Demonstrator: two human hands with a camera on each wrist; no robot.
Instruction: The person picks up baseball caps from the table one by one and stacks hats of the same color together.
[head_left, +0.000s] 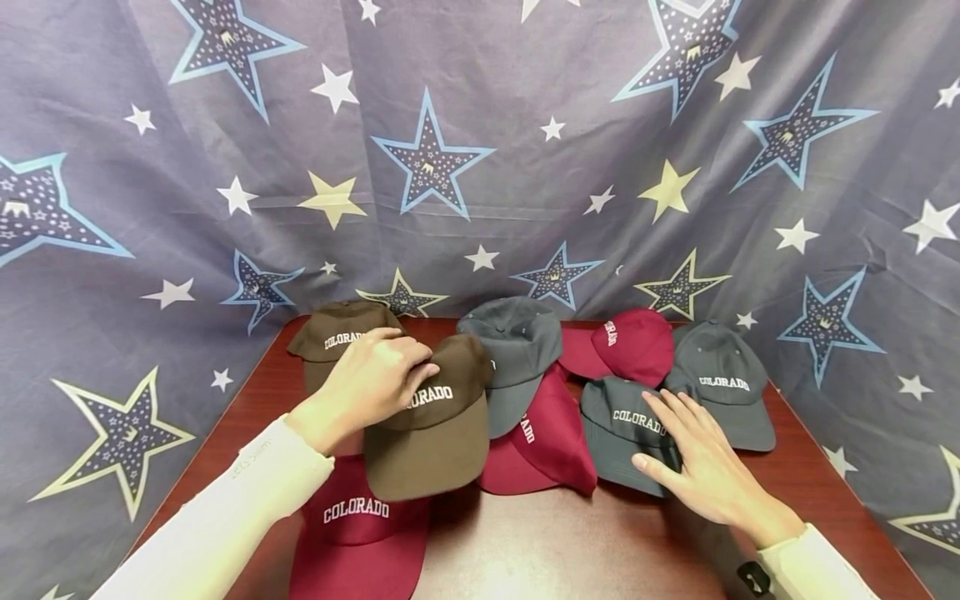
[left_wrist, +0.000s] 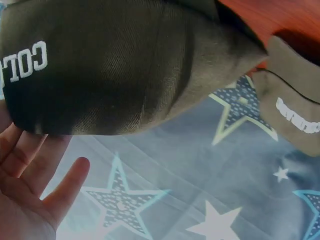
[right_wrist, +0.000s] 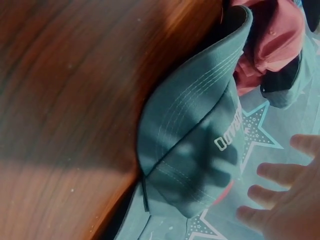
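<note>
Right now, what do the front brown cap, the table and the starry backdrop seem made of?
Front brown cap: matte woven cloth, probably cotton twill; fine weave and seams show. Table: reddish-brown wood or laminate, somewhat glossy; grain and glare show. Backdrop: thin printed fabric, perhaps polyester; it hangs in creases.

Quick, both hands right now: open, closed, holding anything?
Left hand: holding the front brown cap.
Right hand: open, holding nothing, by the front gray cap.
</note>
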